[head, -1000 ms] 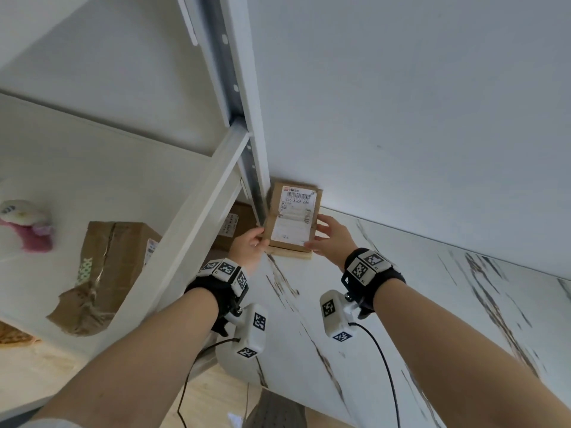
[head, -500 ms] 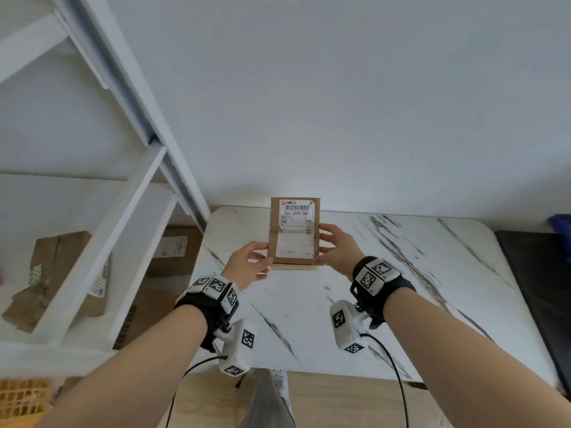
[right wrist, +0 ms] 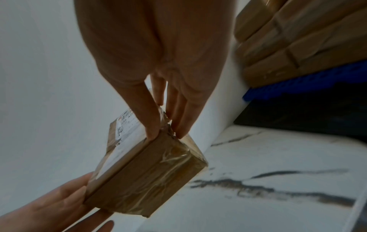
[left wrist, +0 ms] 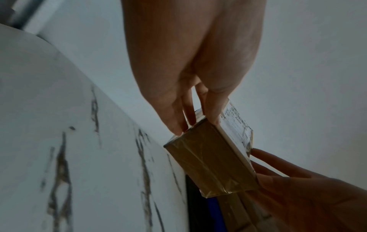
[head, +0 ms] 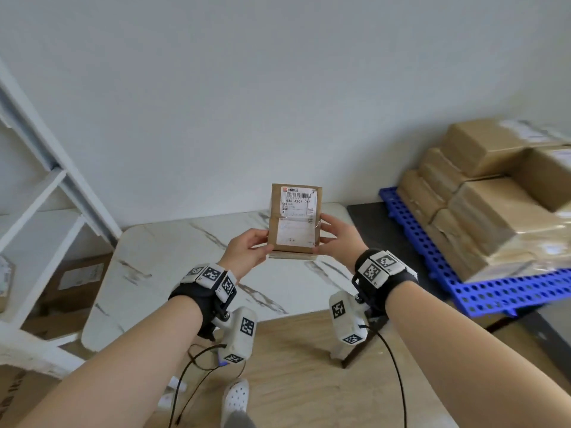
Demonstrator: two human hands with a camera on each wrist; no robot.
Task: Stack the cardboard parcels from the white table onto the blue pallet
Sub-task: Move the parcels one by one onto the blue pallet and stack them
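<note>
A small taped cardboard parcel (head: 295, 222) with a white shipping label is held up in the air above the white marble table (head: 173, 257). My left hand (head: 247, 251) pinches its left side, thumb on the label face and fingers behind. My right hand (head: 335, 239) pinches its right side the same way. The left wrist view shows the parcel (left wrist: 210, 163) from below, between both hands. In the right wrist view the parcel (right wrist: 147, 172) hangs from the fingertips. The blue pallet (head: 438, 267) at the right carries several stacked parcels (head: 494, 193).
A white shelving rack (head: 40, 217) stands at the left with cardboard boxes (head: 74, 282) under and behind it. A black mat (head: 370, 217) lies under the pallet. Wooden floor (head: 296, 366) and a white shoe (head: 236, 396) are below the arms.
Both hands lifted the parcel off the table's far corner by the rack and carried it rightward. My view swung right, bringing the blue pallet and its stack into sight.
</note>
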